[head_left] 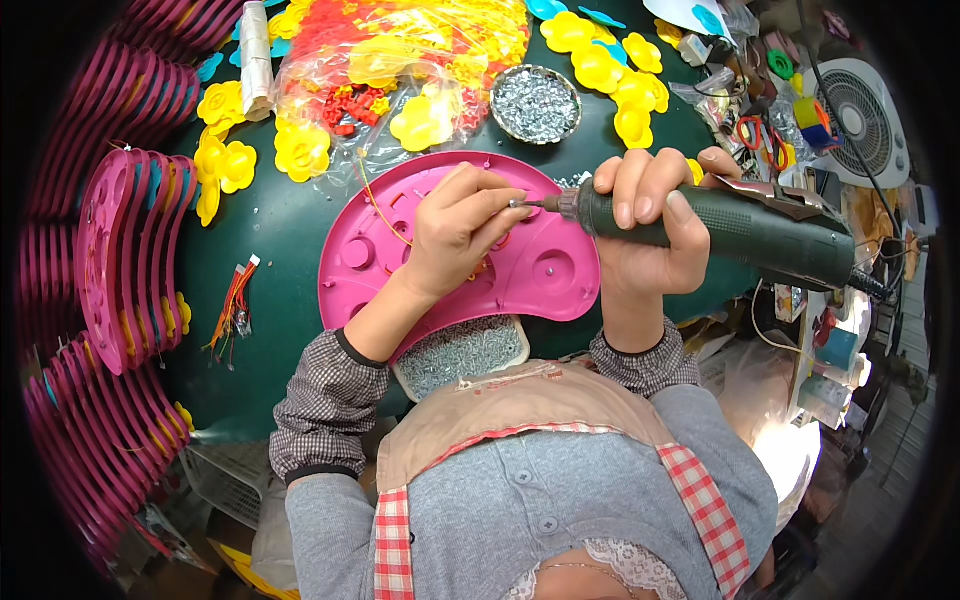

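Note:
A pink half-round plastic shell (545, 268) lies on the dark green table, inner side up. My right hand (650, 215) grips a dark green electric screwdriver (760, 235), held level with its bit pointing left. My left hand (460, 225) rests on the shell, its fingertips pinched at the bit's tip, apparently on a small screw too tiny to make out. A thin orange wire (378, 205) runs across the shell. Just below the shell, near my chest, sits a rectangular tray of silver screws (462, 352).
A round metal bowl of screws (535, 103) stands behind the shell. Yellow flower-shaped parts (300, 150) and a clear bag of red and yellow pieces (400, 60) fill the back. Stacked pink shells (120, 250) line the left. A wire bundle (235, 305) lies left; a white fan (862, 120) right.

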`<state>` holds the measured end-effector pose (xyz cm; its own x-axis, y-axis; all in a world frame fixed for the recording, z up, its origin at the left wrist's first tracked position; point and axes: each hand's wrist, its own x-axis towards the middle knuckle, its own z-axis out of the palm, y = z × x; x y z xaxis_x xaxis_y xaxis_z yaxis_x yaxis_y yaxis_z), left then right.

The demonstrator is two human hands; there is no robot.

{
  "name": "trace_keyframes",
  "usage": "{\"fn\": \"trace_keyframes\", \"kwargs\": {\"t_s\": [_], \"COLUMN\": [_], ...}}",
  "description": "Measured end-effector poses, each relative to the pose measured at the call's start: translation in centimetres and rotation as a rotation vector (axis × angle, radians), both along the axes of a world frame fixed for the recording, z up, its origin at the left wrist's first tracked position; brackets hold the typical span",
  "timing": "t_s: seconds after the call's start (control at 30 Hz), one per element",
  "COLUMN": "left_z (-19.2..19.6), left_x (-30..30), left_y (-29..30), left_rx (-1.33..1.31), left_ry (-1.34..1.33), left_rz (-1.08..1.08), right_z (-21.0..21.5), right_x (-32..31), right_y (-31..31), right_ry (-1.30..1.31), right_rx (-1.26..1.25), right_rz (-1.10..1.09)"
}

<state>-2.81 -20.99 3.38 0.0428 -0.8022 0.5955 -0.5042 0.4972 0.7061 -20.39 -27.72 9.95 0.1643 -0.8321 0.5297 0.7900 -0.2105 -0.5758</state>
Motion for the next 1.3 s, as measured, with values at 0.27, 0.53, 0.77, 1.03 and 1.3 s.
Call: {"fn": "trace_keyframes", "kwargs": {"t_s": [0.27,0.53,0.77,1.03,1.3], "left_z": [-1.1,-3.4,-3.7,-4.0,-1.8], "left_x": [1.5,1.7,1.6,1.8,1.1], "left_y": [0.5,0.5,-0.1,0.3,0.8], "left_rx": [0.134,0.321,0.391,0.294,0.198], "left_ry": [-0.092,-0.036,-0.079,-0.053,0.123], "left_rz": [0.11,0.068,0.017,0.015,-0.016], "right_z": [-2.1,-5.2,-6.7,-3.1,-0.7], "right_x": [2.3,3.2,3.9,2.6,1.5], "right_y": [-1.2,-2.4,-4.1,-2.7,-0.8], "right_ry": [0.37,0.524,0.707,0.231,0.152], "right_rx": [-0.106,-0.07,-0.457,-0.028,-0.01], "right_rz": [-0.189,-0.169,-0.239,0.042,0.121]}}
